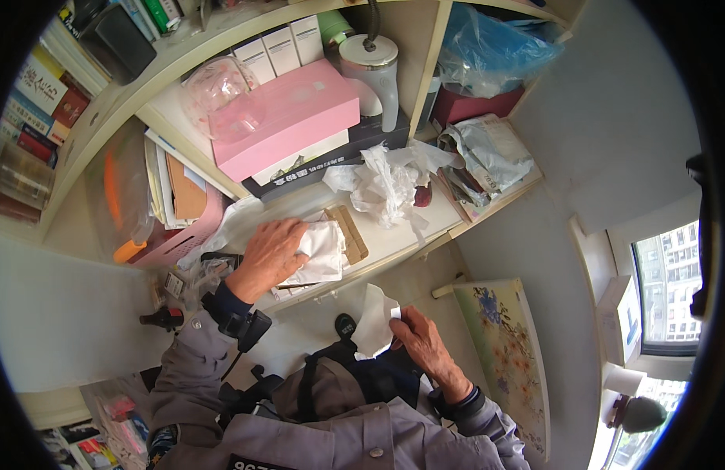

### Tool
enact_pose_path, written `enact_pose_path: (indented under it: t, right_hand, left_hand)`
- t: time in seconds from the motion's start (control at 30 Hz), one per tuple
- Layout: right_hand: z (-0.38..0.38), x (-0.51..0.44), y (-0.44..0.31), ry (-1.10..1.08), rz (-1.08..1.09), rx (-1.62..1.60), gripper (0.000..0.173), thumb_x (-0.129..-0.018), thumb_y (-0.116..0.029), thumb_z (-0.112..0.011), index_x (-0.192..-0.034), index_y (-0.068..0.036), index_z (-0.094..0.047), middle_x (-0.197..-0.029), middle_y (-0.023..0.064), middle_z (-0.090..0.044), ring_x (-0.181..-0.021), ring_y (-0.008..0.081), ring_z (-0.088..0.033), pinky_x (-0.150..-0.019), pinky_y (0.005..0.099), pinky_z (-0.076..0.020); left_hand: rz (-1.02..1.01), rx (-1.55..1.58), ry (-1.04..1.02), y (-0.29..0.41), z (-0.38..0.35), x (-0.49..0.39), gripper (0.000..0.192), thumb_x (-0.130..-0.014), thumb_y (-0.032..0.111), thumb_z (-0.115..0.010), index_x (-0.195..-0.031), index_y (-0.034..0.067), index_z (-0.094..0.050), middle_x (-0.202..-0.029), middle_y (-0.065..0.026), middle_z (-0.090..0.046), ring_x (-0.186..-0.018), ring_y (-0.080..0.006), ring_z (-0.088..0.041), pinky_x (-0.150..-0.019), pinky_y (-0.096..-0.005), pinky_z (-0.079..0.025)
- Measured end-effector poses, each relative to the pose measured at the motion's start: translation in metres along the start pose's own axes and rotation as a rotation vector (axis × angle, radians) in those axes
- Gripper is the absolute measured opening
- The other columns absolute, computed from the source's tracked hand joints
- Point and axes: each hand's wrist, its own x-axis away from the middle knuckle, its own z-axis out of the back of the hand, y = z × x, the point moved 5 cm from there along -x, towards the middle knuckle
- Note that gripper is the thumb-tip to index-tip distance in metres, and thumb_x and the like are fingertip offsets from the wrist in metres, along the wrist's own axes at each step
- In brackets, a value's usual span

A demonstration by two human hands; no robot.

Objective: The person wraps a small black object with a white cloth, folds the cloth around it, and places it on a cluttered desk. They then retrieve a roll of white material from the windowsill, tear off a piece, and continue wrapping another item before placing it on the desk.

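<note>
My left hand (271,258) lies on a white paper packet (322,249) near the shelf's front edge, its thumb on the top face. Whether the fingers grip the packet is hidden. Under and beside the packet is a strip of brown cardboard (349,234). A torn piece of white paper (371,320) is pinched in my right hand (421,338), in front of the shelf and above the floor. Behind the cardboard sits a heap of crumpled white paper (389,182), with a small dark red thing (423,196) partly under it.
A pink box (292,117) and a lidded grey cup (368,70) stand at the back. Left of my left hand are a pink basket (192,232) of papers and a dark bottle (162,318). A flower-patterned panel (503,352) stands at right, near the window (668,288).
</note>
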Motion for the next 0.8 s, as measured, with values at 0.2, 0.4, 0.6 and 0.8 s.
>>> enact_pose_path:
  t: [0.2,0.4,0.6,0.8]
  right_hand:
    - [-0.012,-0.014,-0.008,-0.046,-0.031,-0.099,0.029,-0.103,-0.023,-0.057,-0.108,0.006,-0.06,-0.085,0.0102,-0.068,-0.074,0.017,-0.067,-0.069,0.0314,-0.0545]
    - [-0.055,-0.056,-0.013,-0.226,-0.093,-0.385,0.031,-0.103,-0.024,-0.059,-0.115,0.004,-0.062,-0.094,0.0058,-0.064,-0.081,0.0146,-0.065,-0.076,0.0296,-0.0569]
    - [-0.087,-0.09,-0.011,-0.206,-0.014,-0.567,0.031,-0.103,-0.024,-0.059,-0.119,0.003,-0.06,-0.099,0.0045,-0.062,-0.088,0.0138,-0.063,-0.081,0.0324,-0.059]
    - [-0.095,-0.099,-0.01,-0.189,0.029,-0.607,0.029,-0.102,-0.02,-0.057,-0.119,0.003,-0.061,-0.104,0.0073,-0.066,-0.096,0.0157,-0.066,-0.08,0.0322,-0.061]
  left_hand:
    - [0.003,-0.009,-0.097,-0.001,0.005,-0.015,0.058,-0.08,0.025,-0.077,-0.131,0.005,-0.058,-0.129,-0.0136,-0.059,-0.122,-0.0352,-0.055,-0.103,-0.0469,-0.042]
    - [0.009,0.021,-0.134,-0.003,0.007,-0.022,0.058,-0.077,0.027,-0.078,-0.127,0.006,-0.059,-0.124,-0.0136,-0.058,-0.121,-0.035,-0.055,-0.102,-0.0471,-0.043]
    - [0.04,0.063,-0.186,-0.012,0.001,-0.024,0.064,-0.077,0.031,-0.077,-0.132,0.005,-0.058,-0.125,-0.0151,-0.056,-0.123,-0.0366,-0.052,-0.104,-0.046,-0.043]
    - [0.096,0.124,-0.215,-0.02,-0.004,-0.029,0.065,-0.074,0.036,-0.081,-0.125,0.003,-0.059,-0.122,-0.0169,-0.056,-0.122,-0.0368,-0.052,-0.104,-0.0466,-0.043]
